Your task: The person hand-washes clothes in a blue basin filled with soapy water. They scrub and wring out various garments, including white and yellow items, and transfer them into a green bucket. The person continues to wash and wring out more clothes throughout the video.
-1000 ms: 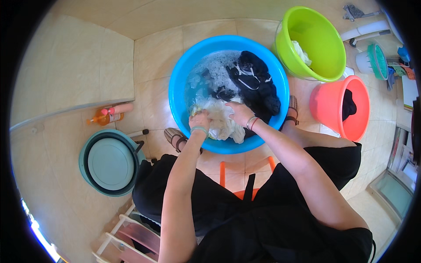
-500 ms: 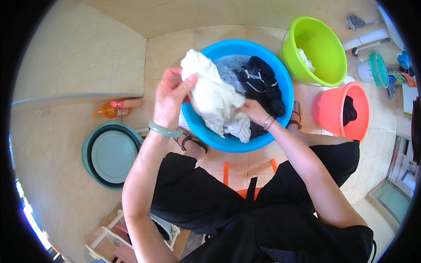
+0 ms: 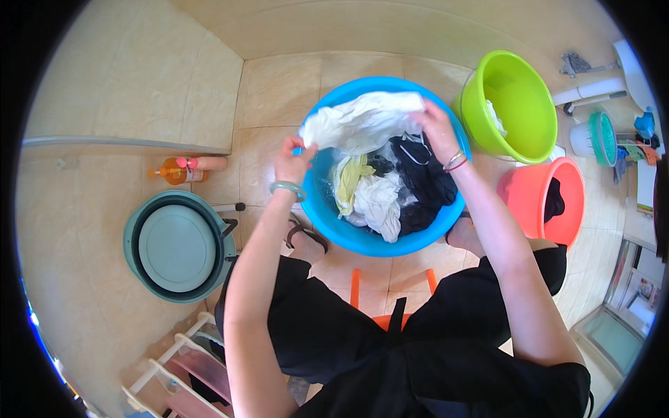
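Observation:
A white garment (image 3: 366, 120) is stretched between my two hands above a round blue basin (image 3: 380, 245). My left hand (image 3: 294, 160) pinches its left end, near the basin's left rim. At the other end, my right hand (image 3: 436, 129) grips the cloth over the basin's right side. Below it in the soapy water lie a crumpled white cloth (image 3: 380, 205), a yellowish cloth (image 3: 350, 182) and a black garment with pale drawstrings (image 3: 428, 174). The raised garment hides the far part of the water.
To the right stand a lime-green bucket (image 3: 512, 139) with white cloth inside and a coral bucket (image 3: 523, 202) with a dark cloth (image 3: 555, 198). On the left are a grey-green folding basin (image 3: 178, 247) and an orange bottle (image 3: 171, 172). An orange stool (image 3: 355, 289) is beneath me.
The white garment was bunched and hanging from my raised left hand; now it is spread sideways. My right hand has risen out of the basin to its right end, uncovering the yellowish cloth.

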Motion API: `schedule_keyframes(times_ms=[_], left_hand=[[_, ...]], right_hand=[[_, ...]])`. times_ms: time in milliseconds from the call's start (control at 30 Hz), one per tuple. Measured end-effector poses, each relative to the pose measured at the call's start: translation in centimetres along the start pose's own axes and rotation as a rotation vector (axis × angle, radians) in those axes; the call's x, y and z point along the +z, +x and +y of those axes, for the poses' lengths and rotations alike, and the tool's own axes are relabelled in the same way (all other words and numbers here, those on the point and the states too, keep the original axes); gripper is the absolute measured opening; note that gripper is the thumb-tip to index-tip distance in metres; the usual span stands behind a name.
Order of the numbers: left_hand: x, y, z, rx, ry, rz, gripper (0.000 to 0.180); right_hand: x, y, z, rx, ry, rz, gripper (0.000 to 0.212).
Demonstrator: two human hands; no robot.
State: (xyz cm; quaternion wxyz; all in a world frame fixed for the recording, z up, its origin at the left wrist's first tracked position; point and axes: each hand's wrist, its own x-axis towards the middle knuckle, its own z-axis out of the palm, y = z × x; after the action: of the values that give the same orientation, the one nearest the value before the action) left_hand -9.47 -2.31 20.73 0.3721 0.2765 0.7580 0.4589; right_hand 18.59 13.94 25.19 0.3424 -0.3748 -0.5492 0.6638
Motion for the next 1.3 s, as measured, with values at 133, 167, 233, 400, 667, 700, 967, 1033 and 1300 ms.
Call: schedule_keyframes(times_ms=[133, 167, 233, 400, 667, 700, 967, 1033, 1300], left_hand=[[3.6, -1.1, -4.6, 0.082, 0.295, 0.164, 0.03], [4.8, -1.5, -4.8, 0.144, 0.318, 0.249, 0.032], [6.6, -1.5, -4.9, 0.304, 0.505, 0.16, 0.046], [10.9, 0.9, -8.6, 0.353, 0.96, -0.112, 0.058], [14.1, 4.9, -13.2, 0.22, 1.162, -0.351, 0.062], [14.9, 5.5, -13.4, 0.177, 1.154, -0.399, 0.061], [15.6, 7.4, -11.3, 0.302, 1.017, -0.398, 0.051], [14.3, 6.4, -11.0, 0.273, 0.782, -0.237, 0.053], [13.6, 1.8, -2.3, -0.427, -1.347, -0.191, 0.055]], right_hand=[[0.1, 1.7, 7.4, -0.025, -0.733, 0.01, 0.061], [0.4, 2.1, 8.8, -0.045, -0.733, 0.054, 0.078], [1.2, 3.0, 11.7, -0.065, -0.871, 0.015, 0.086], [4.5, 4.4, 17.1, -0.193, -1.342, -0.204, 0.068], [4.1, 7.7, 23.7, -0.11, -1.618, -0.388, 0.053], [3.8, 8.3, 24.6, -0.049, -1.656, -0.412, 0.053], [2.8, 10.7, 23.7, -0.125, -1.198, -0.171, 0.036], [4.1, 11.5, 21.2, -0.149, -1.159, -0.058, 0.031], [7.1, -0.9, 6.2, -0.451, -0.567, -0.283, 0.018]])
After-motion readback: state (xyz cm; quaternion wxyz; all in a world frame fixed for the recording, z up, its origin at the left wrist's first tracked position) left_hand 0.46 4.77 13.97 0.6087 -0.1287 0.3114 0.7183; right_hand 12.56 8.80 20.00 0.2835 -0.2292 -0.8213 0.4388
